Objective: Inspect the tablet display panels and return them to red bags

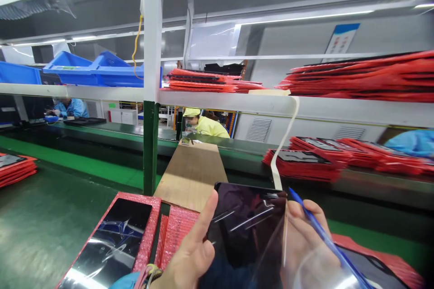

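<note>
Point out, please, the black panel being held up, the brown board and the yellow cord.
Held black panel [251, 230], head view: middle of its glossy face.
Brown board [195, 169], head view: middle of its top.
Yellow cord [136, 39], head view: upper hanging part.

Green bench [50, 207]: a stack of red packets [15, 171] at far left; a glossy dark panel [117, 230] on pink bubble wrap [149, 235]
White shelf [224, 99]: blue bins [101, 72] at left, red packet piles [366, 76] at right, a pale strip [286, 133] hanging over its edge
Far bench [244, 144]: red packets with grey tops [305, 162]; black trays [84, 121]
</note>
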A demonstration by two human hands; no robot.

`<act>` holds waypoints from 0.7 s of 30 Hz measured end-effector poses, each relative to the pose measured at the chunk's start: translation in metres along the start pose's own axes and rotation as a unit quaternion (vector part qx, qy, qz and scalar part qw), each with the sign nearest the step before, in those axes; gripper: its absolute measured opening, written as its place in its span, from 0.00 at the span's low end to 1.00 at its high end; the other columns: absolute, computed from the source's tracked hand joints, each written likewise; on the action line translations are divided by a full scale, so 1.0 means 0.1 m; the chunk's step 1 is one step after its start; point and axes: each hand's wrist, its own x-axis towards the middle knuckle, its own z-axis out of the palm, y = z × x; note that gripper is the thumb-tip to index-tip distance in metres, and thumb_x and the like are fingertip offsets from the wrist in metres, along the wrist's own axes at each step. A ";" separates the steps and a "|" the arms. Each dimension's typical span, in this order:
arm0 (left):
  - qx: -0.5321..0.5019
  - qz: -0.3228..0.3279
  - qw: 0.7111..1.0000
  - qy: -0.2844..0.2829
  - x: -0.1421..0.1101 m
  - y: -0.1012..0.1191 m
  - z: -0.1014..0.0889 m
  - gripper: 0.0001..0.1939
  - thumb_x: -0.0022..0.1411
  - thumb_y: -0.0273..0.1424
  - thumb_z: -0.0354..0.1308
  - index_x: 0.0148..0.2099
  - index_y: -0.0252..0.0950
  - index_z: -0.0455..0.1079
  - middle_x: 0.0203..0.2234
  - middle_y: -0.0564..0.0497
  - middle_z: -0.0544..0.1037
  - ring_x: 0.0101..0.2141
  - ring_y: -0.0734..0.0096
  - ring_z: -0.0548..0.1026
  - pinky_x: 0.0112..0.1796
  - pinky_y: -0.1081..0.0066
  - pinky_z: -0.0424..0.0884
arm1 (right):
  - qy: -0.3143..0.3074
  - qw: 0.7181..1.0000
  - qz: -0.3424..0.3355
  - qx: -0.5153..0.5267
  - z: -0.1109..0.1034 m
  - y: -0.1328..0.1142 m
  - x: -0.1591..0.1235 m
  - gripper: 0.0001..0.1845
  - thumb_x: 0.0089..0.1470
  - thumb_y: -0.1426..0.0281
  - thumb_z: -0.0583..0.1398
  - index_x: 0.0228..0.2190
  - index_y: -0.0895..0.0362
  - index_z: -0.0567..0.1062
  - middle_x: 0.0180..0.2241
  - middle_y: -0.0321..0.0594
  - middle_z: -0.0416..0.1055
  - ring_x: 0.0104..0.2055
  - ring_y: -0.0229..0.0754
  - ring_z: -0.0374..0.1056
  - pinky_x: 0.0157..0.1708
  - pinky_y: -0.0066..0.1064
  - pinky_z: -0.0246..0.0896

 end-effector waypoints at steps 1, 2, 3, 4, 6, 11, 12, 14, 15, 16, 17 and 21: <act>0.006 0.003 1.000 -0.003 0.00 0.00 -0.01 0.30 0.61 0.42 0.56 0.65 0.49 0.58 0.67 0.60 0.54 0.68 0.56 0.35 0.64 0.62 0.28 | -0.003 1.000 -0.002 -0.007 0.00 -0.01 -0.01 0.20 0.28 0.80 0.67 0.28 0.51 0.74 0.23 0.27 0.69 0.33 0.34 0.70 0.41 0.26 0.67; 0.011 0.005 1.000 -0.006 0.00 0.01 -0.01 0.30 0.61 0.42 0.56 0.64 0.50 0.59 0.67 0.61 0.54 0.68 0.56 0.34 0.64 0.62 0.28 | -0.004 1.000 -0.004 -0.016 0.01 -0.03 -0.03 0.21 0.29 0.80 0.67 0.29 0.51 0.74 0.24 0.27 0.70 0.34 0.35 0.70 0.39 0.26 0.67; 0.015 0.006 1.000 -0.009 0.00 0.01 -0.02 0.30 0.60 0.43 0.57 0.64 0.50 0.59 0.67 0.62 0.53 0.67 0.56 0.33 0.64 0.62 0.28 | 0.000 1.000 -0.006 -0.024 0.02 -0.04 -0.06 0.22 0.29 0.79 0.68 0.30 0.51 0.74 0.25 0.28 0.71 0.34 0.36 0.70 0.38 0.26 0.67; 0.016 0.006 1.000 -0.014 0.00 0.01 -0.02 0.31 0.60 0.44 0.56 0.65 0.50 0.58 0.67 0.62 0.54 0.67 0.55 0.33 0.64 0.61 0.30 | 0.006 0.999 -0.009 -0.032 0.03 -0.05 -0.08 0.23 0.29 0.78 0.69 0.31 0.51 0.74 0.26 0.28 0.71 0.34 0.36 0.70 0.38 0.25 0.67; 0.014 0.003 0.999 -0.031 0.01 0.00 0.00 0.35 0.59 0.46 0.57 0.66 0.49 0.55 0.66 0.58 0.56 0.67 0.52 0.38 0.64 0.58 0.36 | 0.018 0.999 -0.020 -0.037 0.07 -0.08 -0.13 0.24 0.27 0.76 0.71 0.31 0.51 0.73 0.25 0.27 0.71 0.33 0.35 0.70 0.39 0.24 0.66; 0.014 -0.005 0.998 -0.066 -0.01 -0.02 0.03 0.48 0.52 0.43 0.65 0.69 0.52 0.43 0.61 0.50 0.67 0.61 0.48 0.61 0.60 0.53 0.52 | 0.012 0.999 -0.023 -0.041 0.11 -0.08 -0.15 0.24 0.28 0.77 0.71 0.31 0.50 0.72 0.25 0.25 0.72 0.33 0.33 0.70 0.43 0.22 0.65; 0.029 -0.013 0.998 -0.061 -0.03 -0.01 0.02 0.48 0.53 0.40 0.65 0.69 0.53 0.41 0.59 0.49 0.69 0.59 0.48 0.65 0.58 0.53 0.55 | 0.011 0.999 -0.024 -0.042 0.11 -0.08 -0.15 0.24 0.28 0.77 0.71 0.31 0.50 0.72 0.25 0.25 0.72 0.33 0.34 0.70 0.43 0.23 0.66; 0.067 -0.057 0.995 -0.050 -0.06 0.01 -0.02 0.48 0.56 0.37 0.63 0.69 0.55 0.36 0.50 0.48 0.77 0.47 0.53 0.76 0.50 0.56 0.66 | 0.008 0.999 -0.029 -0.040 0.11 -0.07 -0.14 0.24 0.29 0.77 0.71 0.32 0.51 0.71 0.25 0.25 0.72 0.34 0.35 0.71 0.43 0.26 0.66; 0.082 -0.086 0.992 -0.046 -0.08 0.02 -0.04 0.48 0.58 0.37 0.61 0.69 0.55 0.33 0.42 0.49 0.80 0.39 0.58 0.79 0.44 0.60 0.70 | 0.007 0.999 -0.033 -0.037 0.11 -0.06 -0.13 0.24 0.29 0.77 0.71 0.32 0.51 0.71 0.25 0.25 0.72 0.34 0.35 0.71 0.42 0.27 0.66; 0.091 -0.112 0.989 -0.044 -0.10 0.03 -0.05 0.48 0.59 0.36 0.60 0.69 0.55 0.31 0.35 0.51 0.81 0.31 0.64 0.78 0.38 0.65 0.72 | 0.007 0.999 -0.038 -0.034 0.10 -0.05 -0.13 0.24 0.30 0.77 0.70 0.32 0.51 0.71 0.25 0.25 0.73 0.35 0.36 0.71 0.43 0.28 0.65; 0.091 -0.129 0.986 -0.044 -0.11 0.03 -0.06 0.48 0.59 0.36 0.60 0.69 0.55 0.29 0.30 0.53 0.80 0.26 0.68 0.76 0.33 0.69 0.71 | 0.006 0.999 -0.041 -0.032 0.09 -0.05 -0.13 0.24 0.30 0.77 0.70 0.32 0.51 0.71 0.25 0.25 0.73 0.35 0.36 0.72 0.43 0.29 0.65; 0.066 -0.102 0.992 -0.028 -0.11 0.05 -0.03 0.45 0.58 0.37 0.61 0.67 0.62 0.37 0.50 0.53 0.77 0.30 0.71 0.77 0.36 0.68 0.72 | 0.001 0.998 -0.053 -0.043 0.04 -0.03 -0.12 0.23 0.33 0.77 0.69 0.34 0.51 0.70 0.26 0.25 0.74 0.40 0.37 0.72 0.51 0.32 0.60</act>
